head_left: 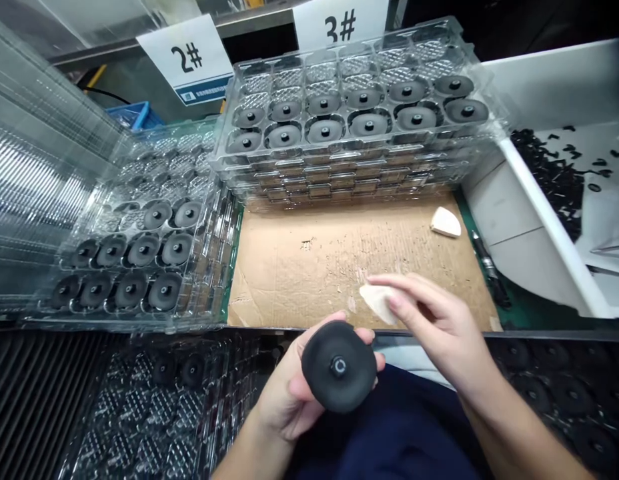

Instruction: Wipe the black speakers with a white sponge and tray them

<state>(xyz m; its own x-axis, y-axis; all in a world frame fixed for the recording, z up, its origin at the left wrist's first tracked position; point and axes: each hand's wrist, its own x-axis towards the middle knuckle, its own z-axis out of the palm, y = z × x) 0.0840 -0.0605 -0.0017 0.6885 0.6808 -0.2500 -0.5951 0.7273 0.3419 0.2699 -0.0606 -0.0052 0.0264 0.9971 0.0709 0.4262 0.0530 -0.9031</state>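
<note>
Gently, I am cupping a black disc (338,367) in my left hand (284,400), fingers curled beneath to leave its hub exposed, while my right fingers (409,293) pinch a white foam wedge (377,301).

The round disc (338,367) is matte black with a silver ring at its centre, and the foam wedge (377,301) is off-white. The cardboard sheet (339,267) is tan, scuffed with pale patches. The clear blister tray (349,87) shows a diamond-mesh pattern; the sign (187,57) is white with a blue strip.

Matte black disc (338,367), probably rubber, palm-held
</note>
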